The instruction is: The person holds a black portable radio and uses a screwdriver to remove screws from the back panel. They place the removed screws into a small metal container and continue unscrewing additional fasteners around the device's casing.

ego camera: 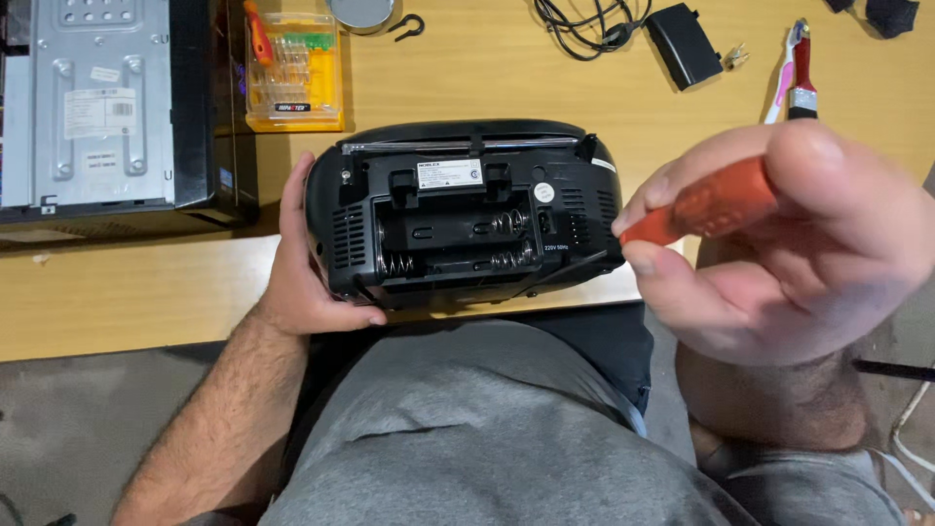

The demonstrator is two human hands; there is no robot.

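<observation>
Steadying the black radio at the worktop edge, twelve o'clock from my lap, my left hand wraps its nine o'clock end. Its battery bay lies open. It looks like a stiff, light plastic shell, likely slippery, so holding the ends suits it. My right hand pinches the red screwdriver handle at three o'clock.

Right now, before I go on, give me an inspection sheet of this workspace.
Surface: wooden table, light brown.
Job's things: black radio at the table edge, back up, battery bay open and empty; red-handled tool.
Clutter: yellow bit set case, paintbrush, metal-sided computer case.
Grips: left hand steadies the radio; right hand holds the tool.
Cables: black cord with adapter.
Surroundings: grey floor.
</observation>
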